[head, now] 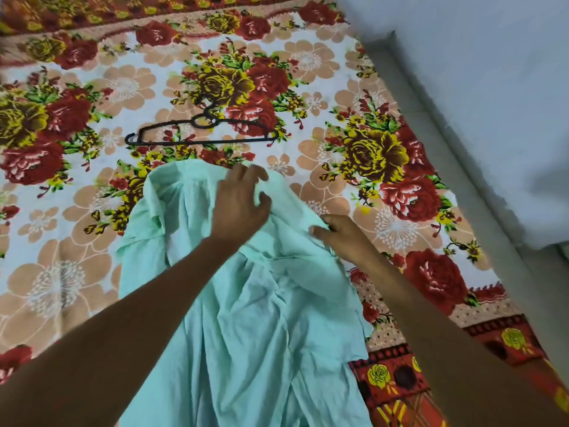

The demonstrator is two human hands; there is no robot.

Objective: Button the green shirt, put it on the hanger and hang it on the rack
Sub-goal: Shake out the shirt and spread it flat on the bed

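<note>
The pale green shirt (246, 318) lies crumpled on the flowered bedsheet, collar end away from me. My left hand (241, 204) reaches over it and grips the fabric near the collar, fingers curled into the cloth. My right hand (341, 237) pinches a fold of the shirt at its right edge. A black plastic hanger (200, 131) lies flat on the sheet just beyond the shirt, untouched. No rack is in view.
The bed (385, 149) carries a sheet with red and yellow flowers. A pale wall (477, 87) and its ledge run along the bed's right side.
</note>
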